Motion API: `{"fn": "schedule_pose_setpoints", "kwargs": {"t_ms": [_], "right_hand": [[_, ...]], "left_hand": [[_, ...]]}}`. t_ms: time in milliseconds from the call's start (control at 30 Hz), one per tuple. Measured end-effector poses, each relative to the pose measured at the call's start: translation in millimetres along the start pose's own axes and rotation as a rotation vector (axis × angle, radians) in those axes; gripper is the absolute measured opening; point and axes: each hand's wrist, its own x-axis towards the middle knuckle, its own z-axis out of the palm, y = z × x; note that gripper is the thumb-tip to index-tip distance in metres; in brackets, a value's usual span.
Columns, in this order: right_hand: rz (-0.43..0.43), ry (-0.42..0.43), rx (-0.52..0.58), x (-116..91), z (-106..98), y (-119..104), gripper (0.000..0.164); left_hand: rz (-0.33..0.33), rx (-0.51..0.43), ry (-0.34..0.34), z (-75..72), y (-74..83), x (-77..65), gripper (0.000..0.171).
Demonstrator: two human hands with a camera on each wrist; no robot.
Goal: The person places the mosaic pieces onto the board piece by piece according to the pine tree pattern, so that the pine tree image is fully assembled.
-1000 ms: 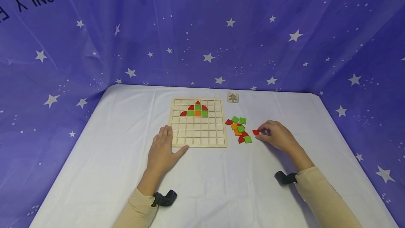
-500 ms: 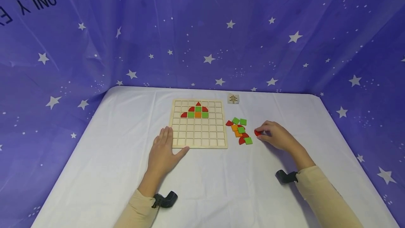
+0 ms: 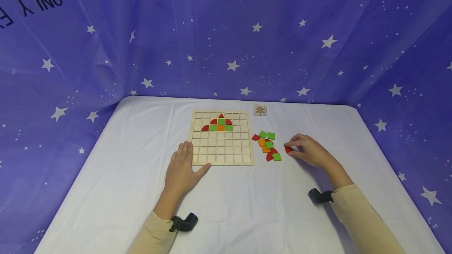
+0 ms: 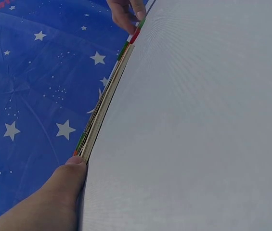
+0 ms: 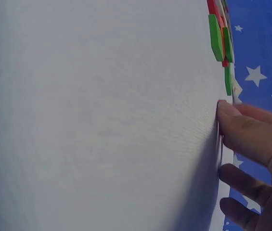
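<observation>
Right hand (image 3: 309, 151) pinches a red piece (image 3: 288, 150), grip narrow, just right of the loose tiles (image 3: 269, 144) on the surface (image 3: 247, 207); left hand (image 3: 181, 167), grip wide, fingers straight, touches the near-left corner of the grid board (image 3: 221, 149).

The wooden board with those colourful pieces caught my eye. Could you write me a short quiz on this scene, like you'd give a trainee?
1. Multiple choice: as the head view shows it, what colour is the topmost piece on the wooden board?
(a) green
(b) orange
(c) red

2. True or false: both hands are holding a coloured piece.

3. Fill the gap: on the board, the orange square has a ____ neighbour on either side.

Key
1: (c) red.
2: False. The right hand pinches a red piece, but the left hand only touches the board's edge.
3: green.
</observation>
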Motion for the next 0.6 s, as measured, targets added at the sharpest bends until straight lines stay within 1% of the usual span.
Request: {"fn": "schedule_pose_setpoints", "kwargs": {"t_ms": [167,333,467,600], "right_hand": [[0.034,0.032,-0.011,1.3,1.6,0.4,0.027],[0.094,0.067,-0.035,0.6,3.0,-1.2,0.020],[0.138,0.071,-0.052,0.2,2.0,-3.3,0.023],[0.137,0.030,-0.003,-1.0,-1.2,-2.7,0.031]], "left_hand": [[-0.002,0.001,-0.004,0.0,0.4,0.2,0.106],[-0.004,0.000,-0.007,0.3,0.1,0.1,0.106],[-0.004,0.000,-0.007,-0.2,-0.5,0.0,0.106],[-0.002,-0.003,-0.007,0.2,-1.2,-0.3,0.106]]}}
